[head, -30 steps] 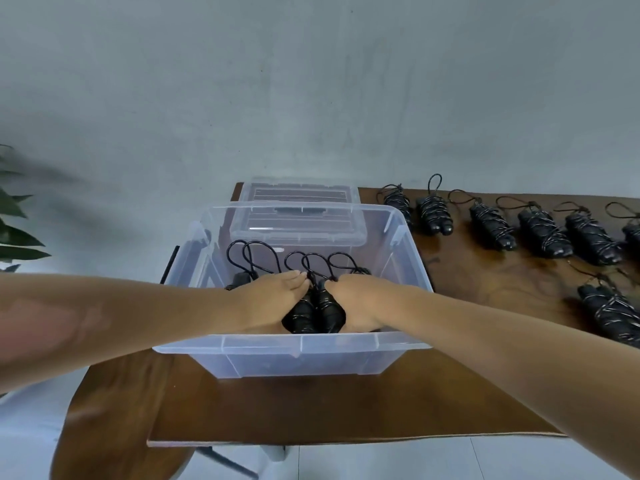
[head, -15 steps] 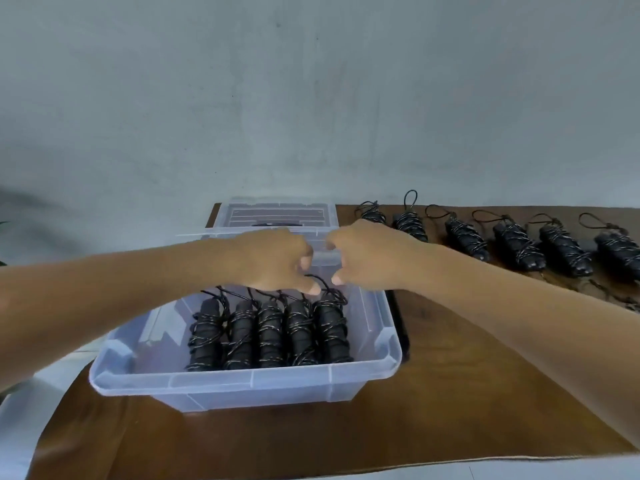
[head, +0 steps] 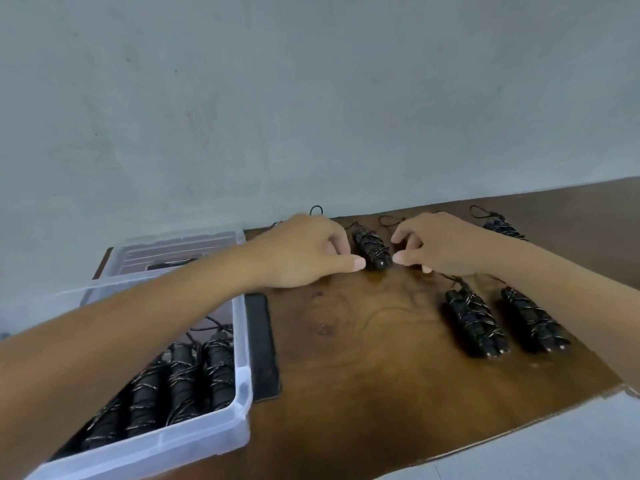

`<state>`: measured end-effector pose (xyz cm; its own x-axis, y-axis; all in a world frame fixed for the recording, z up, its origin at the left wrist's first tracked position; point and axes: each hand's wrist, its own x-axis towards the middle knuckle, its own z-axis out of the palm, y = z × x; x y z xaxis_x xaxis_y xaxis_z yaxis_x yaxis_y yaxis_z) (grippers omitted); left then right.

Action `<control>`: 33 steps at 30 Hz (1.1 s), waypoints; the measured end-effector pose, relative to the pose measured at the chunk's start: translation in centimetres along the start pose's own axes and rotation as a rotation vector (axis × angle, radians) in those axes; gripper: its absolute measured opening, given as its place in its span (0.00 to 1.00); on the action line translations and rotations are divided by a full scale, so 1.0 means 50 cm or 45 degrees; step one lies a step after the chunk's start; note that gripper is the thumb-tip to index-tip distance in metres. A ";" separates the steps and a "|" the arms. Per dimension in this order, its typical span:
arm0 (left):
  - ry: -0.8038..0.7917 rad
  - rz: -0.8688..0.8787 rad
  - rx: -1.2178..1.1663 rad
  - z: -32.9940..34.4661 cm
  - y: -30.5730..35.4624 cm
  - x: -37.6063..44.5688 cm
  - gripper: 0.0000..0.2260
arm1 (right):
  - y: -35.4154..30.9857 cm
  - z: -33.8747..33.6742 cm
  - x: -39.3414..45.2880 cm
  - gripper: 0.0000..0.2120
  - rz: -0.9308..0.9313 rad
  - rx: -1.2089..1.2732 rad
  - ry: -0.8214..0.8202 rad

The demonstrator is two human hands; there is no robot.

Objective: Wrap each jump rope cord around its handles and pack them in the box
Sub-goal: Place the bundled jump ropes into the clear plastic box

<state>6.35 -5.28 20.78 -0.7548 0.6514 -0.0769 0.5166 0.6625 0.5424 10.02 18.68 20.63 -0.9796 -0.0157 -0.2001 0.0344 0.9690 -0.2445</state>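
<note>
Both hands out of box since half second ago, now over worktop at 12 o'clock, flanking wrapped rope bundle
Left hand: fingers curled, thumb tip just beside bundle, grips nothing visible
Right hand: fingers curled, cannot tell if holding bundle underneath
Packed row in box at 8 o'clock; two bundles at 3 o'clock unpacked
Meaning: last batch seated, next pickup starting
</note>
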 end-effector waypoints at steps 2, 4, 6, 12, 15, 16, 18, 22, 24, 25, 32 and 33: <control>-0.038 0.020 -0.024 0.038 0.046 0.039 0.13 | 0.084 0.000 -0.016 0.16 0.081 0.058 -0.003; -0.087 0.031 -0.037 0.080 0.090 0.081 0.14 | 0.167 0.005 -0.030 0.15 0.142 0.103 -0.012; -0.128 0.032 -0.050 0.123 0.127 0.123 0.14 | 0.245 0.017 -0.039 0.12 0.188 0.123 -0.022; -0.218 -0.049 -0.069 0.272 0.176 0.257 0.23 | 0.462 0.093 -0.030 0.16 0.408 0.074 0.030; -0.256 -0.157 -0.042 0.346 0.189 0.315 0.22 | 0.532 0.136 -0.032 0.29 0.614 0.133 0.115; -0.259 -0.190 -0.049 0.368 0.194 0.331 0.24 | 0.547 0.148 -0.033 0.33 0.679 0.142 0.122; -0.264 -0.321 -0.082 0.408 0.206 0.355 0.26 | 0.570 0.172 -0.029 0.37 0.757 0.162 0.090; -0.342 -0.588 -0.189 0.476 0.226 0.401 0.24 | 0.592 0.211 -0.021 0.45 0.795 0.290 0.006; -0.305 -0.679 -0.324 0.506 0.226 0.421 0.30 | 0.593 0.228 -0.016 0.49 0.792 0.290 0.019; -0.281 -0.723 -0.383 0.520 0.229 0.428 0.33 | 0.592 0.233 -0.014 0.50 0.802 0.279 0.030; -0.126 -0.995 -0.826 0.576 0.239 0.451 0.39 | 0.602 0.243 -0.013 0.40 0.821 0.265 0.105; -0.117 -1.044 -0.900 0.577 0.240 0.451 0.40 | 0.607 0.242 -0.015 0.38 0.826 0.304 0.129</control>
<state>7.19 28.06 1.42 -0.7156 0.1524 -0.6817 -0.5028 0.5650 0.6541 14.19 45.10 1.87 -0.7599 0.5821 -0.2893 0.6497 0.6941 -0.3101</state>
